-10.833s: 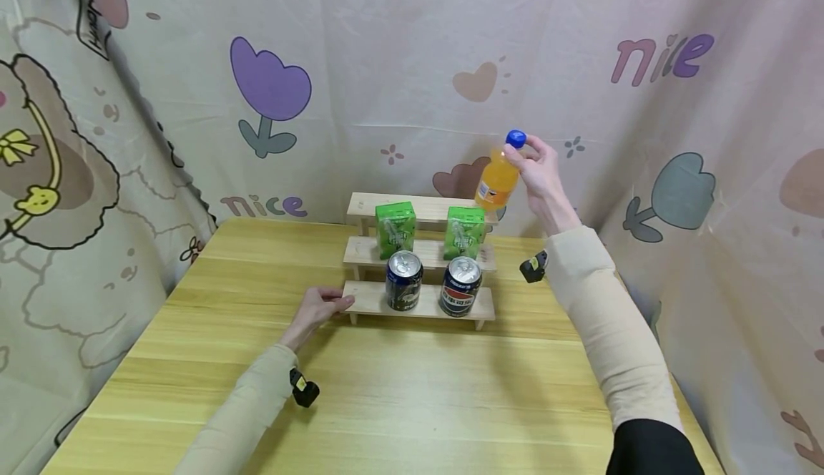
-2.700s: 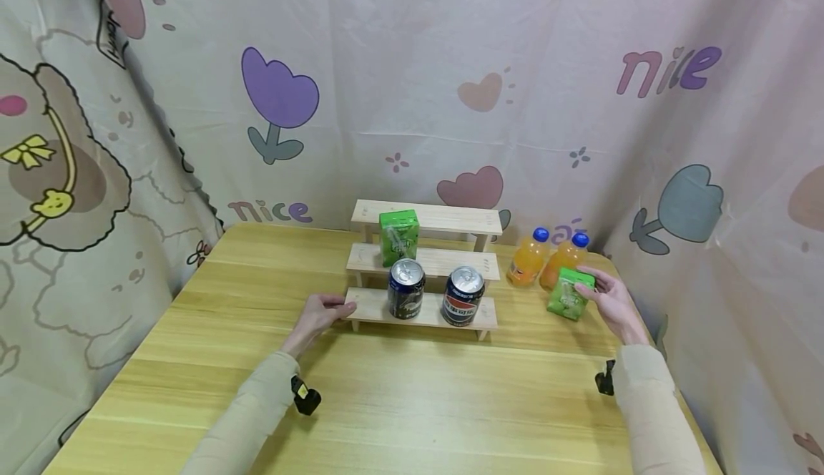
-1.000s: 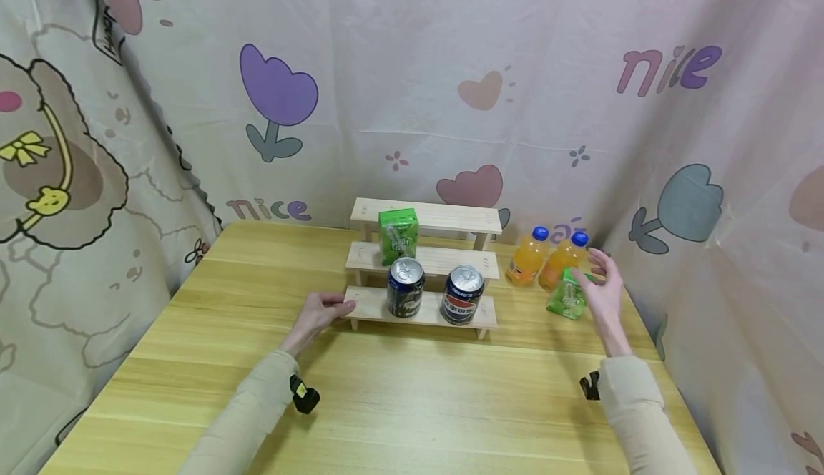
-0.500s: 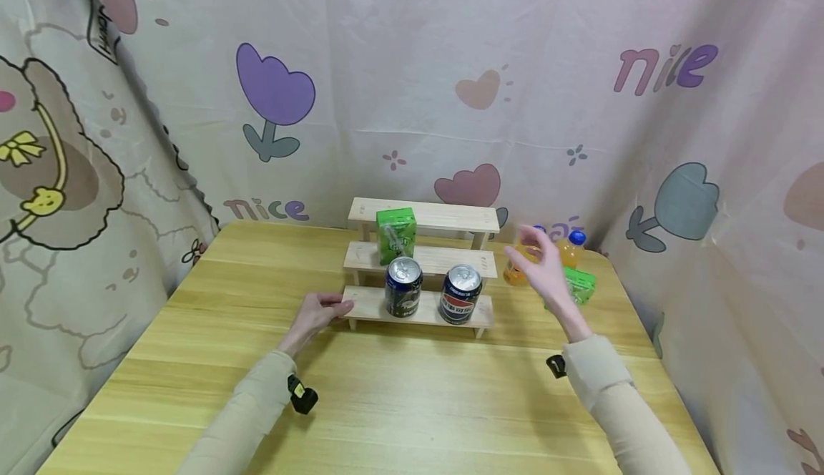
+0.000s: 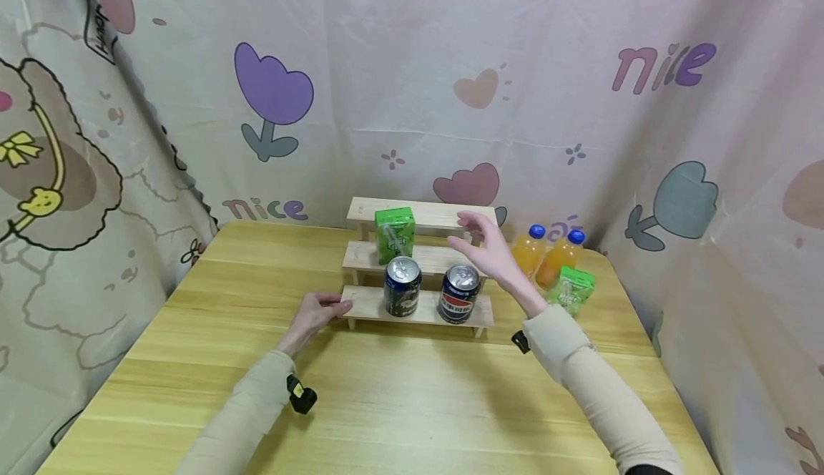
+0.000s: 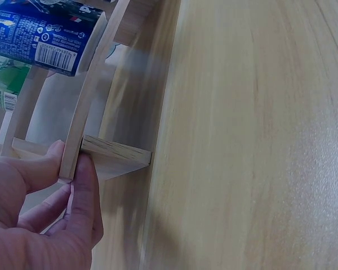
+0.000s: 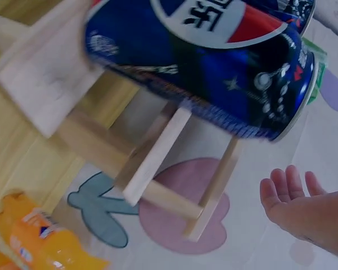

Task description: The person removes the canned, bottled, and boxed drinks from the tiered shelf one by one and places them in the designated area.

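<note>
A three-step wooden rack (image 5: 367, 305) stands on the table. My left hand (image 5: 317, 316) pinches the left end of its lowest board; in the left wrist view, thumb and fingers of that hand (image 6: 42, 216) lie on either side of the board. Two dark blue soda cans, one at left (image 5: 403, 289) and one at right (image 5: 460, 295), stand on the lowest step. A green drink carton (image 5: 395, 237) is on the middle step, at left. My right hand (image 5: 492, 252), fingers spread and holding nothing, hovers behind and above the right can (image 7: 214, 73).
To the right of the rack, two orange drink bottles with blue caps, one nearer the rack (image 5: 528, 252) and one farther right (image 5: 558, 262), stand on the table (image 5: 412, 403). Another green carton (image 5: 571, 287) is in front of them. A patterned curtain (image 5: 386, 74) hangs behind.
An orange bottle and the right green carton have gone from the rack to the table at right. My right hand has let go of that carton and swung left. The left hand keeps its place.
</note>
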Demonstrator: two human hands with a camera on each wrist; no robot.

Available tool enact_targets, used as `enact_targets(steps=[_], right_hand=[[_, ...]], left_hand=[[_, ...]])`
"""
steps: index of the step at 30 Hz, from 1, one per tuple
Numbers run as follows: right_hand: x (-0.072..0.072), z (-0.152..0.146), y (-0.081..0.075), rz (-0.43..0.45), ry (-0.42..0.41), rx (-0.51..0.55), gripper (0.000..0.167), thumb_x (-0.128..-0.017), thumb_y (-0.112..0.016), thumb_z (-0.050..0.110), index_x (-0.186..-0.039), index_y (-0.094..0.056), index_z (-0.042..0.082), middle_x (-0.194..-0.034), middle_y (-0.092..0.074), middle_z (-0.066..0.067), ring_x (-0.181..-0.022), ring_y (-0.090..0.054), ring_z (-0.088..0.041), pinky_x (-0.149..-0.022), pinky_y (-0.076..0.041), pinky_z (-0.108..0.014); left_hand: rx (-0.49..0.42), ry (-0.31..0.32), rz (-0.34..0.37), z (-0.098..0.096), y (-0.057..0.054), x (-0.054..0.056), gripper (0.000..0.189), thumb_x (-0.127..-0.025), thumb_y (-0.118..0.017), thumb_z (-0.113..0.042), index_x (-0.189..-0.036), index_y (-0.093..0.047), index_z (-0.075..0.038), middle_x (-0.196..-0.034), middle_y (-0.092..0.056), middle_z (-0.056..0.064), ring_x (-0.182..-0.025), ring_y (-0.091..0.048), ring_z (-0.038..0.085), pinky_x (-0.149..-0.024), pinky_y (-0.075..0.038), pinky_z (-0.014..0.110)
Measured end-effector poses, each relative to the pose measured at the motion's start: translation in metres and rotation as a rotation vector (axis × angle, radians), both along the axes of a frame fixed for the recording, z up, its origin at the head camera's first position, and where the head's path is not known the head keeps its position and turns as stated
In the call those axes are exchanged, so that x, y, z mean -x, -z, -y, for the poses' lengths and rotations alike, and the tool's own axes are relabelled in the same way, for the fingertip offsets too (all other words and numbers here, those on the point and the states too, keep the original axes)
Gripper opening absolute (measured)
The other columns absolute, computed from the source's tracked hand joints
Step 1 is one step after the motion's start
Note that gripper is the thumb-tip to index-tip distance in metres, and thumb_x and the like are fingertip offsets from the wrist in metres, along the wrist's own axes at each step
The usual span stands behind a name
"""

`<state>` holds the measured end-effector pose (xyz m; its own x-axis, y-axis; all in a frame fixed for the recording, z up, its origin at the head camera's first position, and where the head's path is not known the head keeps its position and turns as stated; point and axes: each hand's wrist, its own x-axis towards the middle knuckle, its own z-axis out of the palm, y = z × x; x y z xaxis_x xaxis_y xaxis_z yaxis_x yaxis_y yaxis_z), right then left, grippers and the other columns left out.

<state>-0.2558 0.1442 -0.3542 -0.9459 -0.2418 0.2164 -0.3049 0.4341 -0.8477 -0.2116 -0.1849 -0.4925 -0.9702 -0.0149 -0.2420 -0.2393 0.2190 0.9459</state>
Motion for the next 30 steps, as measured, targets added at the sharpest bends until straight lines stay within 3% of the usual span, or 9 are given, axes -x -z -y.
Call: enact_targets(steps=[8, 18, 24, 30], right_hand=[[0.014, 0.029, -0.007, 0.099, -0.083, 0.024, 0.061, -0.095, -0.067, 0.016, -0.148, -0.042, -0.001, -0.145, -0.051, -0.024, -0.134, -0.049, -0.038, -0.119, -0.038, -0.049], [0.026, 0.051, -0.009, 0.251, -0.159, 0.093, 0.069, -0.096, -0.067, 0.019, -0.154, -0.033, 0.005, -0.159, -0.040, -0.015, -0.147, -0.038, -0.032, -0.123, -0.032, -0.047], [0.033, 0.056, -0.006, 0.281, -0.178, 0.140, 0.070, -0.095, -0.067, 0.018, -0.155, -0.033, 0.006, -0.161, -0.038, -0.013, -0.150, -0.034, -0.030, -0.124, -0.029, -0.049], [0.034, 0.062, -0.005, 0.330, -0.197, 0.176, 0.071, -0.095, -0.068, 0.016, -0.155, -0.031, 0.007, -0.162, -0.035, -0.014, -0.150, -0.034, -0.031, -0.124, -0.029, -0.048]], left_hand=[[0.006, 0.000, 0.004, 0.001, 0.001, 0.001, 0.040, -0.095, -0.069, -0.009, -0.122, -0.060, 0.018, -0.101, -0.075, 0.016, -0.076, -0.066, 0.004, -0.071, -0.056, 0.017], [0.013, 0.000, 0.008, 0.000, -0.001, 0.000, 0.041, -0.094, -0.070, -0.010, -0.123, -0.060, 0.018, -0.105, -0.074, 0.021, -0.076, -0.067, 0.005, -0.072, -0.057, 0.018], [0.005, -0.013, 0.004, -0.001, -0.001, 0.000, 0.040, -0.094, -0.071, -0.010, -0.121, -0.061, 0.017, -0.101, -0.075, 0.016, -0.075, -0.066, 0.004, -0.071, -0.057, 0.018], [0.018, -0.004, 0.000, -0.001, -0.001, -0.001, 0.041, -0.094, -0.071, -0.011, -0.121, -0.060, 0.018, -0.103, -0.075, 0.019, -0.076, -0.066, 0.005, -0.073, -0.058, 0.020]])
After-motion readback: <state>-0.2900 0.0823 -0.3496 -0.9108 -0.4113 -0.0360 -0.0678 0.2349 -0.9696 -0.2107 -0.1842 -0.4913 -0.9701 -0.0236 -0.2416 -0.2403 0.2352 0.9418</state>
